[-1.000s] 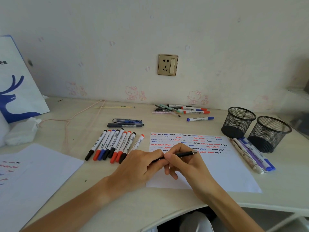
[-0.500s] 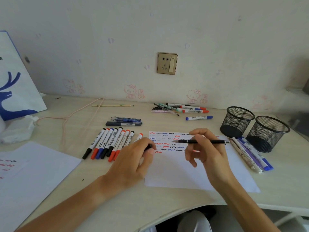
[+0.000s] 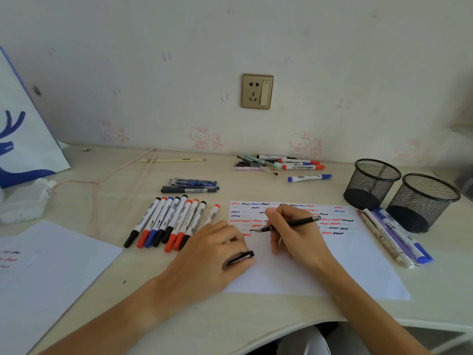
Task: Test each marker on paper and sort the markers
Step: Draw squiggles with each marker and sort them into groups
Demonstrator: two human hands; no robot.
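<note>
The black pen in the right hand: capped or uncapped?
Uncapped. The black pen shows a bare tip at the test paper, the right hand grips it, and the left hand holds its cap.

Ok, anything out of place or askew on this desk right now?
Mostly tidy. One red-capped marker lies angled slightly apart from the neat marker row, and both mesh cups stand empty.

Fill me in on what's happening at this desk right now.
A person is testing pens on a sheet of paper already covered with red, blue and black squiggles. The right hand holds a black pen with its tip down at the paper, next to the squiggles. The left hand grips the black cap and rests on the paper's edge. A row of markers lies to the left, and two mesh cups stand to the right.
</note>
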